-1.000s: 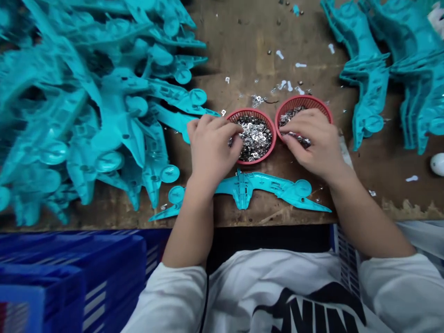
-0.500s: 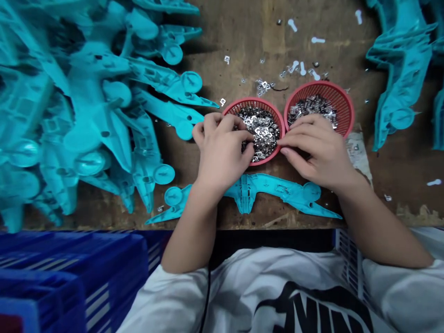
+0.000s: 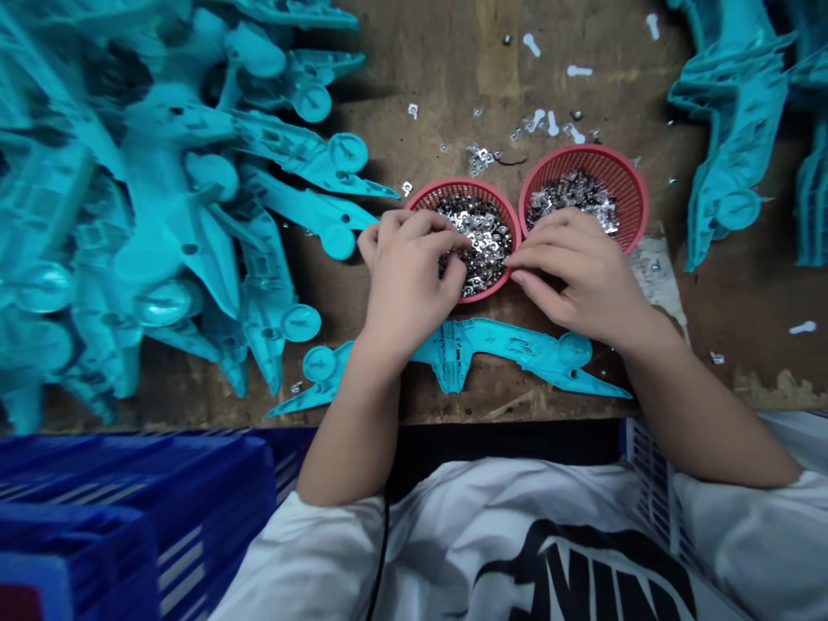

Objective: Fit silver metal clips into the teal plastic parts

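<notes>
My left hand (image 3: 414, 276) reaches over the left side of a red basket (image 3: 414, 200) full of small shiny metal clips (image 3: 482, 250). Its fingers are bent, with a gap between thumb and index finger, and no held piece shows. At that basket's right rim, my right hand (image 3: 582, 276) brings its fingertips close to the thumb; whatever they pinch is hidden. Beyond this hand stands a second red basket (image 3: 637, 216) holding similar metal pieces (image 3: 575, 194). Below both hands, a long turquoise plastic part (image 3: 453, 362) lies across the table, partly covered by my left forearm.
A heap of turquoise plastic parts (image 3: 155, 190) fills the left of the wooden table (image 3: 453, 52). More such parts (image 3: 737, 138) lie at right. Loose metal pieces (image 3: 482, 159) are scattered behind the baskets. Blue crates (image 3: 194, 500) stand below the table's front edge.
The whole view has shifted slightly, so the table things appear a little further left and up. Both hands keep nearly the same places at the baskets.
</notes>
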Available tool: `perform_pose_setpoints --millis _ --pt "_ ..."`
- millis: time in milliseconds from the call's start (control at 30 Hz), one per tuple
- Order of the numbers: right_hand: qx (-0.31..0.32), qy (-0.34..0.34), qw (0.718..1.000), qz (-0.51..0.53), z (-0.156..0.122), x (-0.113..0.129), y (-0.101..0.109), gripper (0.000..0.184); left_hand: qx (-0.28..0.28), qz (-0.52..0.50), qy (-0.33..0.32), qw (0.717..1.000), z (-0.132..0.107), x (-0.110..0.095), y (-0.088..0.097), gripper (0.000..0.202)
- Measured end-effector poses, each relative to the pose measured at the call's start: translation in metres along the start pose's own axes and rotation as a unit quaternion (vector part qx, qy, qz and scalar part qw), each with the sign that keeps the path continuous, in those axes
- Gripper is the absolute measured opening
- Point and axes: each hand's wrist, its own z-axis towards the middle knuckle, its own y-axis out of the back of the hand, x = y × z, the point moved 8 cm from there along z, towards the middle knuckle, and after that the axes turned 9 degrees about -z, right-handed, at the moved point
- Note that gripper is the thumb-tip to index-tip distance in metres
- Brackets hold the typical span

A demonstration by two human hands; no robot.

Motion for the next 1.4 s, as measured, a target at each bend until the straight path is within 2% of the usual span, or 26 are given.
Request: perform_pose_setpoints --millis 167,367,633,733,867,967,1100,1267,1400 --pt "0.017 -0.015 1.0 0.004 0.001 -0.003 -0.002 0.021 0.007 -0.003 0.008 1.0 0.001 -0.004 0.002 0.025" --pt "0.022 -0.014 1.0 0.005 0.001 -0.004 -0.003 0.022 0.05 0.012 0.045 0.998 0.003 -0.005 0.0 0.023" --pt "0.021 -0.007 1.0 0.002 0.001 -0.001 -0.002 0.023 -0.022 -0.004 -0.028 0.999 0.0 0.002 -0.004 0.02" --pt "0.022 -0.01 1.0 -0.002 0.001 -0.001 -0.002 0.022 -0.03 -0.003 -0.03 0.999 0.0 0.0 -0.001 0.019" --pt "0.013 -0.012 1.0 0.002 0.001 -0.003 -0.001 0.023 -0.007 -0.015 -0.021 1.0 0.001 -0.011 0.005 0.02" --pt "-0.01 -0.012 1.0 0.009 0.001 -0.004 0.002 0.027 -0.006 -0.031 -0.051 0.998 -0.001 -0.028 0.01 0.019" --pt "-0.038 0.006 0.999 0.022 0.0 0.001 0.003 0.027 0.016 -0.026 -0.082 0.996 -0.006 -0.045 0.005 0.016" --pt "-0.026 0.009 0.999 0.02 0.0 0.006 0.0 0.022 0.03 -0.025 -0.091 0.995 -0.007 -0.051 0.002 0.016" --pt "-0.008 0.02 1.0 0.016 -0.001 0.008 0.003 0.024 0.062 -0.033 -0.096 0.993 -0.006 -0.051 0.001 0.018"
